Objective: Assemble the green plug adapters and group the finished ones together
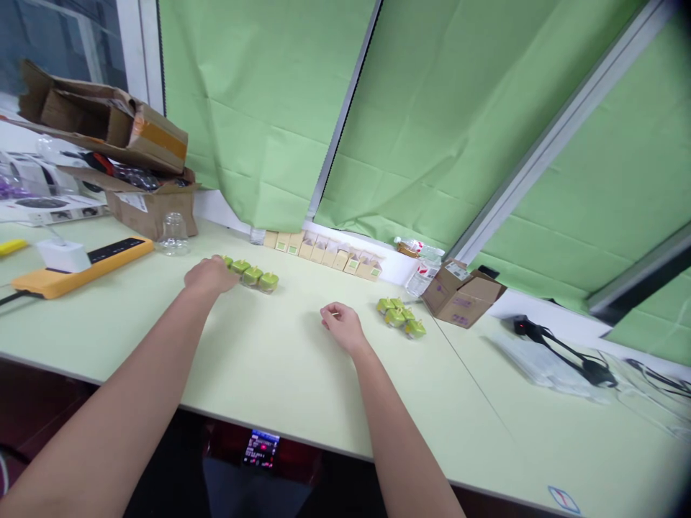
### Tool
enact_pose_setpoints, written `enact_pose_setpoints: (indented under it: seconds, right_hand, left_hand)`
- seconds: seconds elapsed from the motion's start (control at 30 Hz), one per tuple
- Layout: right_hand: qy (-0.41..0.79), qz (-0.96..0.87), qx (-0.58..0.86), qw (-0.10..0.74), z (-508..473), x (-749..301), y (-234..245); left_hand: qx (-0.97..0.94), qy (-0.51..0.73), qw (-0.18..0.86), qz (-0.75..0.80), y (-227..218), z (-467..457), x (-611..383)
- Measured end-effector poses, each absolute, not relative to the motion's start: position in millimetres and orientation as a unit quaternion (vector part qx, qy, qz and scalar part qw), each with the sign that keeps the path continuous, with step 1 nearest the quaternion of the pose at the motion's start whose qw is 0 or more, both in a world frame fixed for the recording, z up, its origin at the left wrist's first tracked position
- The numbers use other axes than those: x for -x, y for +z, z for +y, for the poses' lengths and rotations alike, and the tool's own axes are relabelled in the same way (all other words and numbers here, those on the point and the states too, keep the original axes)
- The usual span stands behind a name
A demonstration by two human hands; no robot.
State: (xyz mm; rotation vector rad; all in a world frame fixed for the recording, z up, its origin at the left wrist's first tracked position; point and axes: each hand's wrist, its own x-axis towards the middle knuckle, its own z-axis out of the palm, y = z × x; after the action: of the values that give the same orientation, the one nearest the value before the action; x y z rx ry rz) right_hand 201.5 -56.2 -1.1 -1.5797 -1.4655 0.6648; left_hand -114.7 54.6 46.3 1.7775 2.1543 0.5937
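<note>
My left hand (209,276) rests at the left end of a row of small clear pots with green tops (252,275). Its fingers curl down at the end pot, which is largely hidden behind them. Toward the middle of the table, my right hand (343,325) hovers with thumb and fingers curled together; nothing shows in it. To its right stands a second cluster of green-topped pots (396,316), each with a small yellowish bit on top.
Several small tan boxes (324,252) line the table's back edge. At left are an orange power strip (124,250), a clear jar (173,234) and stacked cardboard boxes (156,205). Bottles (422,275), an open carton (461,295) and black cables (566,352) lie at right.
</note>
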Motion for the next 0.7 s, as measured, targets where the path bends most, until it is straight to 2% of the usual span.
enact_pose_setpoints:
  seconds: [0.17, 0.27, 0.33, 0.4, 0.5, 0.57, 0.63, 0.7]
  right_hand:
    - [0.258, -0.592, 0.637, 0.421, -58.9, -199.7, 0.9]
    - [0.213, -0.599, 0.649, 0.419, -58.2, -202.9, 5.6]
    - [0.118, -0.588, 0.663, 0.448, -57.5, -212.0, 12.3]
    - [-0.034, -0.524, 0.696, 0.491, -58.5, -229.6, 20.6]
    - [-0.216, -0.333, 0.771, 0.497, -65.5, -269.8, 28.3]
    - [-0.204, -0.217, 0.828, 0.475, -72.3, -299.3, 27.0]
    - [-0.070, -0.153, 0.886, 0.432, -78.2, -323.8, 21.4]
    - [-0.016, -0.140, 0.898, 0.417, -81.4, -338.9, 14.7]
  left_hand:
    - [-0.569, 0.194, 0.136, 0.788, 43.7, 49.8, 111.9]
    - [-0.572, 0.242, 0.101, 0.777, 46.0, 43.2, 104.6]
    - [-0.604, 0.313, 0.036, 0.732, 48.1, 37.0, 92.3]
    - [-0.656, 0.370, -0.009, 0.657, 47.9, 28.0, 72.3]
    - [-0.787, 0.359, 0.021, 0.502, 37.1, 9.2, 34.4]
    - [-0.867, 0.316, 0.044, 0.383, 23.3, -3.8, 12.3]
    - [-0.912, 0.271, 0.065, 0.302, 8.8, -12.6, -1.6]
    - [-0.927, 0.251, 0.087, 0.266, -0.5, -14.4, -6.2]
